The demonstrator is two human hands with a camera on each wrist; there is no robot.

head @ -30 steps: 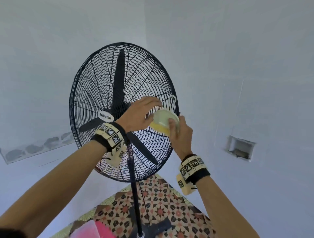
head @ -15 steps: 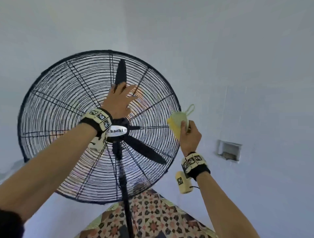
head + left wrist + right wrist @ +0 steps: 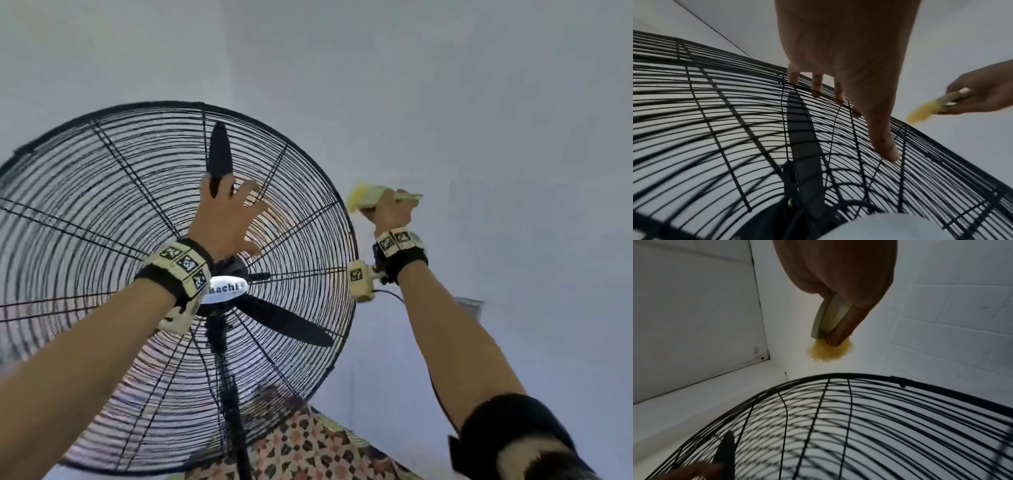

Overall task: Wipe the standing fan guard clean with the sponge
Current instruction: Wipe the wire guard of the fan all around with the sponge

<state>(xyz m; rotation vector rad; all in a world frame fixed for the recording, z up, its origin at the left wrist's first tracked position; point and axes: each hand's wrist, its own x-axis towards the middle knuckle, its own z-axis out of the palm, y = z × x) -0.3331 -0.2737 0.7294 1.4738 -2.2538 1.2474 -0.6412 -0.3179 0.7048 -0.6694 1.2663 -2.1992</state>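
Head view, fan guard (image 3: 102, 212), patterned floor (image 3: 308, 448)

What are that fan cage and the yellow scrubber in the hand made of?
The guard looks like thin steel wire coated matt black: fine concentric rings welded over thicker radial spokes. The sponge seems to have a fuzzy yellow foam or fibre face on a smooth pale green backing, probably plastic; blur leaves that open. The right hand grips it.
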